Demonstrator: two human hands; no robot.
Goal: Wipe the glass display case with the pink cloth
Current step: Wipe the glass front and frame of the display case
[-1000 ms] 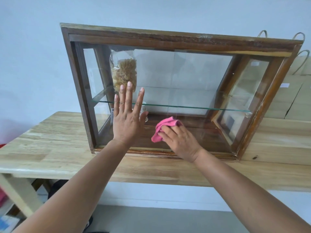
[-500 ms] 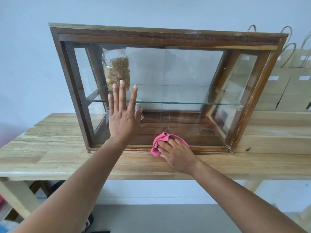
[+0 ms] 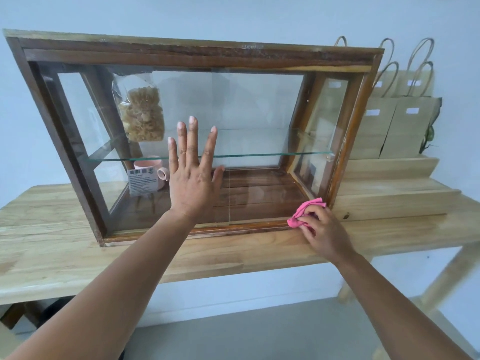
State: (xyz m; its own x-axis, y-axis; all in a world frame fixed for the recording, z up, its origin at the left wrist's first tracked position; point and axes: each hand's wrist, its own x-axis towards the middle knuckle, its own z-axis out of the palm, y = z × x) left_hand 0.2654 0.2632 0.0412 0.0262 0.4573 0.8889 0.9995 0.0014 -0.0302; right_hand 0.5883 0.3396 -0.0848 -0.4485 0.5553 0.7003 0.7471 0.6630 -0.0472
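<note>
We are bracing the glass display case with our flat, spread left hand. Our right hand is bunching the pink cloth at the bottom right corner; the upper glass looks unwiped, we judge.

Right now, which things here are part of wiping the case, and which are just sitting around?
Part of the job:
glass display case
pink cloth
right hand bunching the cloth
left hand flat on the glass

Just sitting around:
snack bag
pink mug
paper bags
wooden table
</note>
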